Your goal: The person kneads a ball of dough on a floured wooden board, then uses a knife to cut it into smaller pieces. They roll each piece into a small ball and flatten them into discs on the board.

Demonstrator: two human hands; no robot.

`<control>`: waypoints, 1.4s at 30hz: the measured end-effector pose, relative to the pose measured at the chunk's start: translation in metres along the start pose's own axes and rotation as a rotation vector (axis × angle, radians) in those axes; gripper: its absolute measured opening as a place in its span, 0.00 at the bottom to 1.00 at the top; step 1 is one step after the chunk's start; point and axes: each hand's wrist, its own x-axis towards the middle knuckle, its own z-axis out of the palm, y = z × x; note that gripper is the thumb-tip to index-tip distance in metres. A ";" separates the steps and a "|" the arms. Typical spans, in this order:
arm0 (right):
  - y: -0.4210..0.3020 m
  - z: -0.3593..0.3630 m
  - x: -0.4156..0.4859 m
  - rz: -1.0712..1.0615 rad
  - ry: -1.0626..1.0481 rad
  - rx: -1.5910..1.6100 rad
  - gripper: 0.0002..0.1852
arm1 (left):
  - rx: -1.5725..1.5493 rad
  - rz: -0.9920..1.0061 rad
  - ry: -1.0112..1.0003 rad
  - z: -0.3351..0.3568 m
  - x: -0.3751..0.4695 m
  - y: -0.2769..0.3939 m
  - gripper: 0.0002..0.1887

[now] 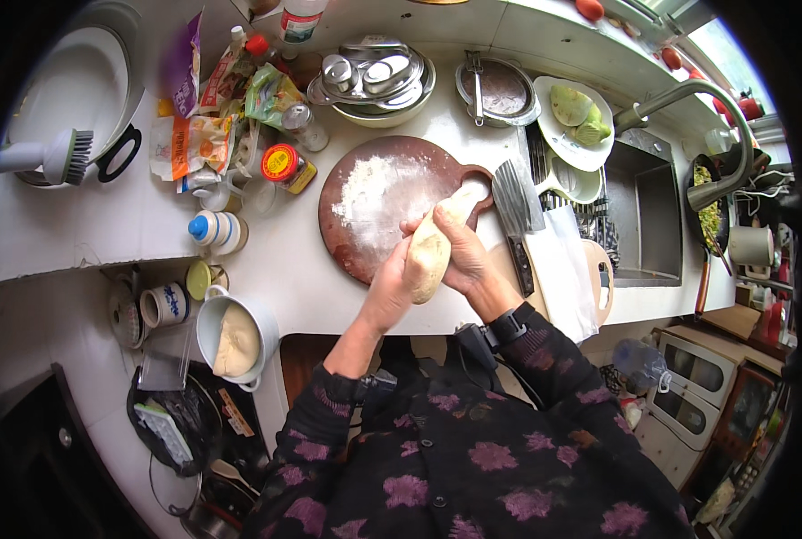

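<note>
A long piece of pale dough (430, 252) is held in both hands above the near right part of a round reddish-brown board (347, 229). My left hand (388, 279) grips its thicker near end from the left. Around its middle closes my right hand (467, 252), thumb on top. The dough's narrow far end reaches toward the board's handle. White flour (368, 185) is spread over the board's far left half. More dough (238, 343) lies in a white two-handled pot (267, 330) at the left. The undersides of my fingers are partly hidden by the dough.
Right of the board lies a cleaver (517, 202), beside a white cloth (559, 269) and a cutting board (599, 269). Beyond are a sink (657, 202) and faucet (744, 135). Stacked metalware (374, 74) stands at the back; jars (289, 168) and food packets (192, 145) crowd the left.
</note>
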 end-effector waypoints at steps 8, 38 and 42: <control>0.036 0.016 0.015 -0.001 0.127 -0.035 0.20 | 0.434 0.146 0.170 -0.030 -0.011 -0.020 0.34; 0.009 -0.058 0.023 -0.421 0.252 -1.544 0.15 | 1.299 0.428 0.090 -0.026 0.099 -0.069 0.12; 0.002 -0.059 0.011 -0.221 0.353 -1.570 0.18 | 1.484 0.421 -0.003 -0.041 0.127 -0.072 0.08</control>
